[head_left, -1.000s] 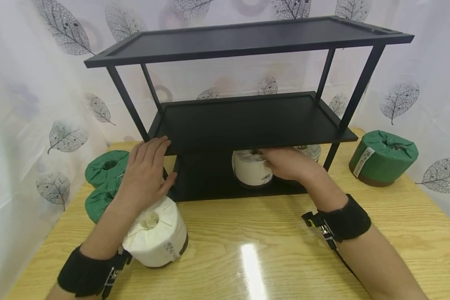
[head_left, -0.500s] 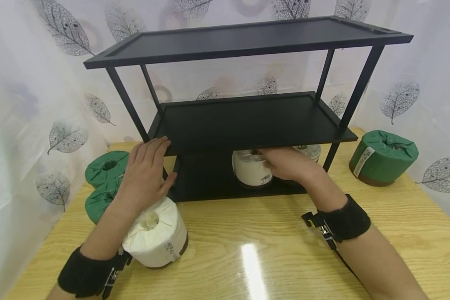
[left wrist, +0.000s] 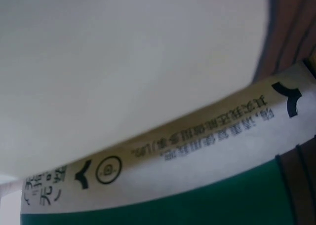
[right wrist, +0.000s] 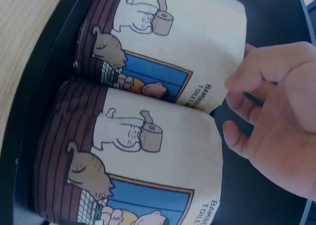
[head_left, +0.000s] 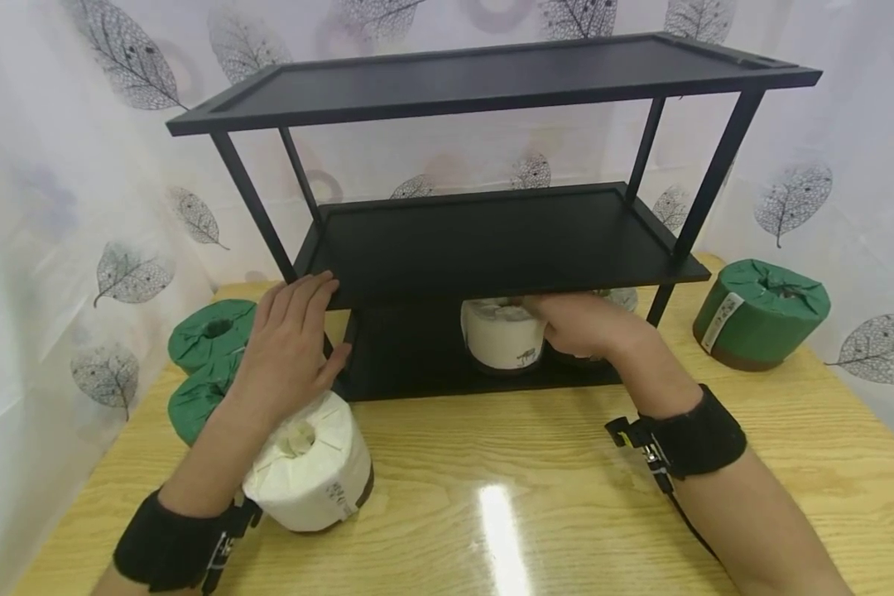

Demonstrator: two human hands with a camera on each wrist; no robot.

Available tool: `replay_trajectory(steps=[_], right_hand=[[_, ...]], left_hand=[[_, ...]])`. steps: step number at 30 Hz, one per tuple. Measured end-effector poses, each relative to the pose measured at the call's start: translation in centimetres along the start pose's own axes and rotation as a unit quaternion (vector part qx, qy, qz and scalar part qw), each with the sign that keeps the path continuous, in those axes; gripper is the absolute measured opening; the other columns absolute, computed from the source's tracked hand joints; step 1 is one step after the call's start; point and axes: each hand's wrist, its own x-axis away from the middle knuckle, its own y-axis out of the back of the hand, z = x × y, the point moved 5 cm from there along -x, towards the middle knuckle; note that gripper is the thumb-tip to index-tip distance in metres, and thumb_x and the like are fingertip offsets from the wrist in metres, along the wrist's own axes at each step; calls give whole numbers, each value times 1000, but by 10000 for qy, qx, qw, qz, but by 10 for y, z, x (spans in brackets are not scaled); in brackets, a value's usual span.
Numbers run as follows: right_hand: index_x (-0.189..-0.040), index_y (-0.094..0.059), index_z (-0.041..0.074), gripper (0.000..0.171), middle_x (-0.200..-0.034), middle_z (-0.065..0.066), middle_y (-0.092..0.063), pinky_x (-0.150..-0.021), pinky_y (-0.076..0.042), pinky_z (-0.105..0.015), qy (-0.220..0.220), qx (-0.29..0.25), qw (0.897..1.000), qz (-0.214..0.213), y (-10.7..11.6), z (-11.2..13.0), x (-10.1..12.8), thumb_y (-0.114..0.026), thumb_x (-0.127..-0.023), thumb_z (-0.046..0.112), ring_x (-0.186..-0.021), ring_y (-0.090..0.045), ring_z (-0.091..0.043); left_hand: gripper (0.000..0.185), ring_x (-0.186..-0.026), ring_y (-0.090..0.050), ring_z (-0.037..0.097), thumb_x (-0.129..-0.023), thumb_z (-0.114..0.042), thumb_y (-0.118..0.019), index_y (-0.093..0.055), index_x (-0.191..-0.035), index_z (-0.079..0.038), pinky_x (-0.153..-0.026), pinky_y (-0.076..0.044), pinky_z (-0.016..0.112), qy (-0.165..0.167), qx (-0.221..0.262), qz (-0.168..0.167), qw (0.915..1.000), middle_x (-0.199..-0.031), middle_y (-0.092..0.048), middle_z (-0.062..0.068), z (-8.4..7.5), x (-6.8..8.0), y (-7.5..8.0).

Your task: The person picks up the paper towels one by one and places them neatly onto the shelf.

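A black three-tier shelf stands on the wooden table. My left hand lies flat on the front left corner of the middle tier, fingers straight, just above a white paper roll on the table. My right hand reaches under the middle tier. Its loosely curled fingers touch a white roll on the bottom tier. In the right wrist view two cartoon-printed rolls lie side by side on that tier. The left wrist view is filled by white wrapper.
Two green-wrapped rolls lie at the table's left, partly behind my left arm. Another green roll stands to the right of the shelf. A leaf-printed curtain closes in the back and sides.
My right hand has shifted slightly to the right, covering more of the roll behind it. The left hand and the rolls have stayed put.
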Motion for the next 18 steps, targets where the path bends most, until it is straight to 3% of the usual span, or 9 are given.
replay_trajectory(steps=[3, 7, 11, 18], right_hand=[[-158, -28, 11, 70, -162, -18, -27, -113, -37, -52, -95, -26, 10000, 15, 1, -3, 1, -33, -93, -13, -140, -40, -35], [-154, -36, 12, 63, -156, -17, -35, -112, -38, -52, -162, -62, 9998, -135, 2, -6, 0, -36, -95, -11, -133, -46, -32], [-147, -43, 11, 55, -147, -15, -42, -108, -41, -50, 53, 9, 9988, -483, 4, -5, 1, -43, -97, -9, -126, -49, -30], [-151, -38, 13, 55, -147, -15, -39, -107, -41, -48, 304, -15, 9964, -792, 4, -5, 0, -46, -100, -5, -126, -47, -29]], left_hand=[[78, -135, -39, 42, -82, -25, -74, -38, -144, 6, -112, -28, 56, -13, -6, -13, 10000, -149, -40, 25, 0, 0, 0], [79, -135, -38, 42, -81, -25, -75, -38, -144, 6, -112, -28, 57, 0, -1, -4, 10000, -149, -40, 25, 0, 0, 0], [78, -136, -38, 42, -82, -25, -74, -37, -144, 6, -113, -28, 57, -8, -9, -7, 10000, -150, -40, 25, 0, 0, 1], [77, -136, -38, 42, -83, -25, -73, -38, -143, 6, -113, -28, 56, -4, 3, -12, 10000, -150, -40, 24, 0, -1, 1]])
